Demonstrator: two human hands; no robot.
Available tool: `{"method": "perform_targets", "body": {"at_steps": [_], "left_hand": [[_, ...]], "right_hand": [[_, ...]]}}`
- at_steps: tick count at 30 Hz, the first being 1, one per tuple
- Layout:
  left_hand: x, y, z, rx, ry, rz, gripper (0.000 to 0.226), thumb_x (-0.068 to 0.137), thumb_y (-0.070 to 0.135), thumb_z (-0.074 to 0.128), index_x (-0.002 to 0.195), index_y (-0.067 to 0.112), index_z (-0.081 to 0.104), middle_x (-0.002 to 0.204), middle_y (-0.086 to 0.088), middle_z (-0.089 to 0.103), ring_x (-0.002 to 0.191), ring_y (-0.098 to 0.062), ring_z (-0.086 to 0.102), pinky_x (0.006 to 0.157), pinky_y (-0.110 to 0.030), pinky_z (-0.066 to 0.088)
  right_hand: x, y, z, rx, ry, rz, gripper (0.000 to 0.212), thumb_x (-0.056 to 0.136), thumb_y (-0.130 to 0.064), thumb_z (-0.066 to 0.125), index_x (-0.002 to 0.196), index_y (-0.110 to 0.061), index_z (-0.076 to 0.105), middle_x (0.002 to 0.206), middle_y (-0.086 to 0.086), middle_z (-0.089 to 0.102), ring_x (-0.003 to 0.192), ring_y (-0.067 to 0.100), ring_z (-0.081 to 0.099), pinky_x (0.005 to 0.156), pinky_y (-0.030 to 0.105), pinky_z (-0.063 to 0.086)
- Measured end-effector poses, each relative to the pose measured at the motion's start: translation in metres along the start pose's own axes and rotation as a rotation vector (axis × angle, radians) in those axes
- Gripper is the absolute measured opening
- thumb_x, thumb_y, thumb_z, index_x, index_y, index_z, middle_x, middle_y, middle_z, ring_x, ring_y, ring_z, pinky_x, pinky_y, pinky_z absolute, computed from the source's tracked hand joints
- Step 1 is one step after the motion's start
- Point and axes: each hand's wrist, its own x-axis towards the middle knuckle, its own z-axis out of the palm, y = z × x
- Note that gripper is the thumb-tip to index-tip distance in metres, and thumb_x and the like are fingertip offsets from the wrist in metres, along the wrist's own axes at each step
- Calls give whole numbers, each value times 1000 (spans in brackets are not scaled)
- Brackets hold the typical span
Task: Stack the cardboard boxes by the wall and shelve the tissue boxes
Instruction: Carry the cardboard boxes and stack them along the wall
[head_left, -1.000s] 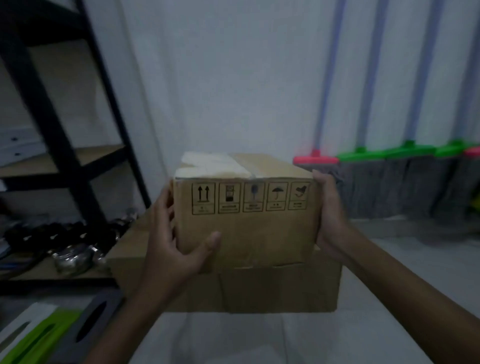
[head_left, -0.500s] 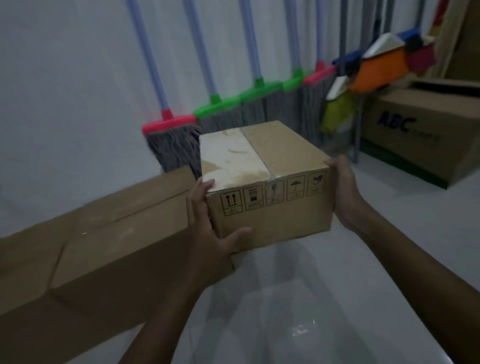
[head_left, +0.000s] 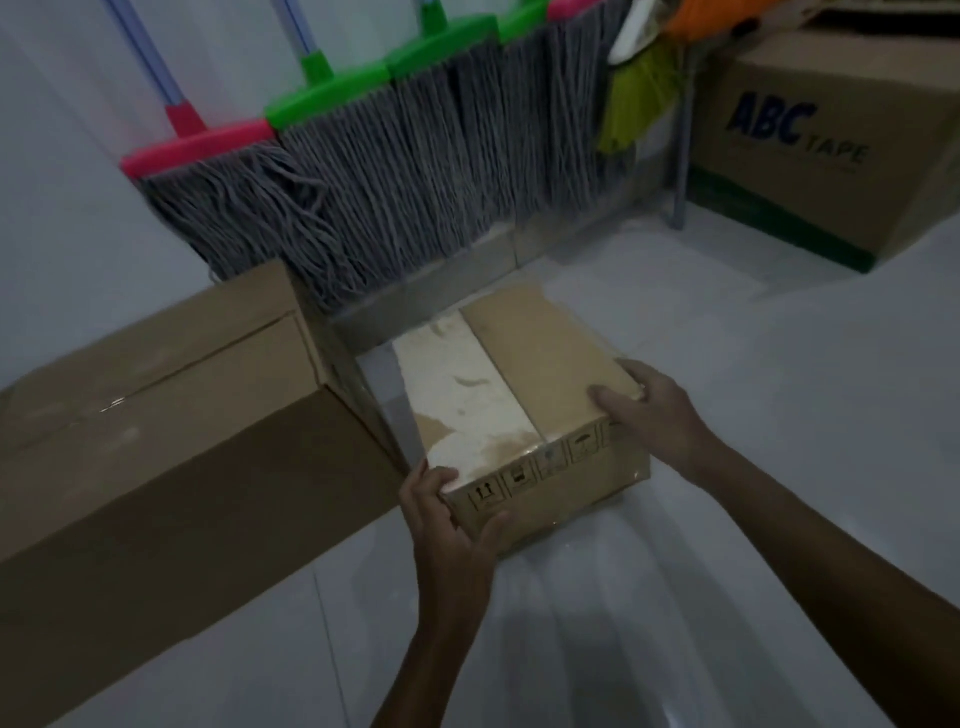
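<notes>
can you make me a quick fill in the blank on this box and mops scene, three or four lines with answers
1. Both hands hold the small cardboard box, the left hand at its near ____ corner.
2. The right hand rests its thumb on the box's ____ face.
3. The big box in the far corner is printed ABC ____.
4. The leftmost mop has a ____ head bar.

Missing words: left; top; TAPE; pink

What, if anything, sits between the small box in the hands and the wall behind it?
Nothing visible on the bare floor strip behind the small box, held by the left hand and right hand. Only the hanging mops cover the wall above; the large box lies beside it.
</notes>
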Motion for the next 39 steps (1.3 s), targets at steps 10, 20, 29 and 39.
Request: {"method": "perform_targets", "body": {"at_steps": [10,20,29,39], "left_hand": [[32,1,17,830,-317,452,59,107,48,37,161,25,28,170,-7,14,157,-26,12,121,-51,28],[103,-42,1,1014,-306,277,59,104,38,35,161,25,26,168,-6,24,155,-31,21,120,-56,28],[135,-40,-2,974,-390,208,63,107,29,38,163,32,9,172,0,5,158,-26,1,123,-54,10],[82,-37,-40,614,-253,243,76,89,-12,45,159,13,29,167,-3,26,156,-21,16,127,-41,18]], "right_hand": [[-17,40,41,-1074,-150,-724,61,108,-42,9,150,-12,43,157,15,38,146,33,36,119,47,27],[49,0,118,-1009,-122,-642,45,99,-23,44,144,-19,52,155,11,43,145,32,37,117,56,22],[69,-19,130,-1044,-168,-540,51,104,-31,26,154,-22,33,167,4,15,155,26,10,121,52,8],[28,-24,163,-831,-28,-554,53,96,-11,38,148,-11,42,159,15,34,150,38,23,120,59,18]]}}
